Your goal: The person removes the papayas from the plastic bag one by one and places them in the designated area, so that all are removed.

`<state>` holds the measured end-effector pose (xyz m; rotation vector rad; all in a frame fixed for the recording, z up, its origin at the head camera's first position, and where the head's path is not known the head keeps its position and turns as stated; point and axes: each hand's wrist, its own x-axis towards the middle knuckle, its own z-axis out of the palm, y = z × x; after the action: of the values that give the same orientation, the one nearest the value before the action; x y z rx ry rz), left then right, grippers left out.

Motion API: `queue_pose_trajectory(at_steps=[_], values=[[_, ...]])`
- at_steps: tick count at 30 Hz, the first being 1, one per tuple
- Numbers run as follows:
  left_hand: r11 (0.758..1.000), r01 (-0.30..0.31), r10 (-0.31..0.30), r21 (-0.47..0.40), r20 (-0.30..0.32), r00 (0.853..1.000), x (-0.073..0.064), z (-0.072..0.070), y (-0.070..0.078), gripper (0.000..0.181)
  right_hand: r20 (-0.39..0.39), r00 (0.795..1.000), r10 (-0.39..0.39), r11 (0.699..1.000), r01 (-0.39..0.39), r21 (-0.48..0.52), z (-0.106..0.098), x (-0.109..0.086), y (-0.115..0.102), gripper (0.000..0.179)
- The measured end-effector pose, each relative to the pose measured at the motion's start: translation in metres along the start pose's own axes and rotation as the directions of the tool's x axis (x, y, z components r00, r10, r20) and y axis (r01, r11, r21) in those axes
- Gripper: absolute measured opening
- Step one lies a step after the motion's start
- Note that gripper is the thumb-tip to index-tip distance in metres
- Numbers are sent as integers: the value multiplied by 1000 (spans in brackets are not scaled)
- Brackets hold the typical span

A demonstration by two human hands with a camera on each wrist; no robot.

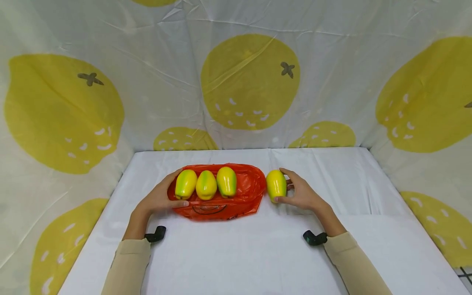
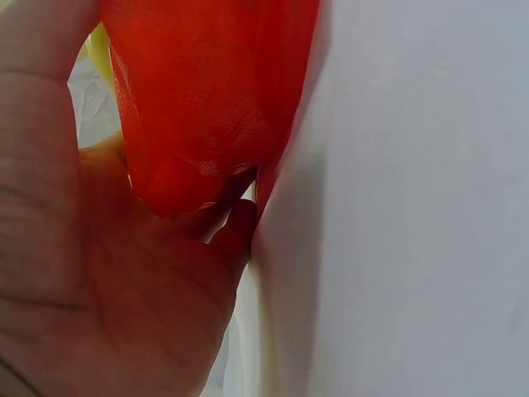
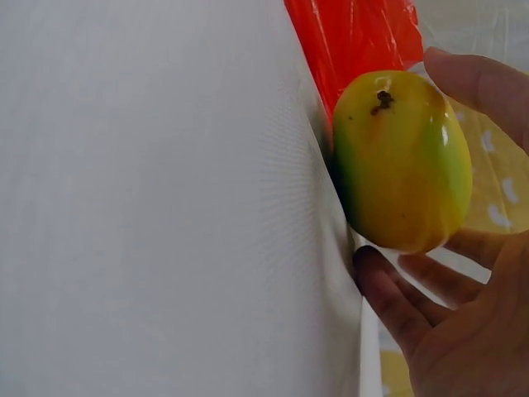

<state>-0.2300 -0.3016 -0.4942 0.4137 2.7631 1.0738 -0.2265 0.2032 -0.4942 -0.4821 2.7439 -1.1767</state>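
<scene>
A red plastic bag (image 1: 243,182) lies on the white cloth with its mouth open upward. Three glossy yellow-green mangoes sit in a row inside: a left one (image 1: 186,184), a middle one (image 1: 206,185) and a right one (image 1: 226,182). My left hand (image 1: 166,193) grips the bag's left end, thumb over the front rim; some fingers are hidden behind the red plastic (image 2: 198,99). Just right of the bag, another mango (image 1: 275,185) stands on the cloth. My right hand (image 1: 299,191) holds it between thumb and fingers; its stem scar shows in the right wrist view.
White cloth (image 1: 236,254) covers the table. Behind and at both sides hang pale curtains printed with large yellow lemons (image 1: 250,82). A black strap device sits on the left wrist (image 1: 156,234) and another on the right wrist (image 1: 314,238).
</scene>
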Motion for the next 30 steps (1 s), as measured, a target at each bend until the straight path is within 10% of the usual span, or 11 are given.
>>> queue_pose_trajectory(at_steps=[30], values=[[1000,11,-11,-5,2,1000,-1,-1,2,123,-142,990,-27,1000,29,12,-1,23,-37,84]])
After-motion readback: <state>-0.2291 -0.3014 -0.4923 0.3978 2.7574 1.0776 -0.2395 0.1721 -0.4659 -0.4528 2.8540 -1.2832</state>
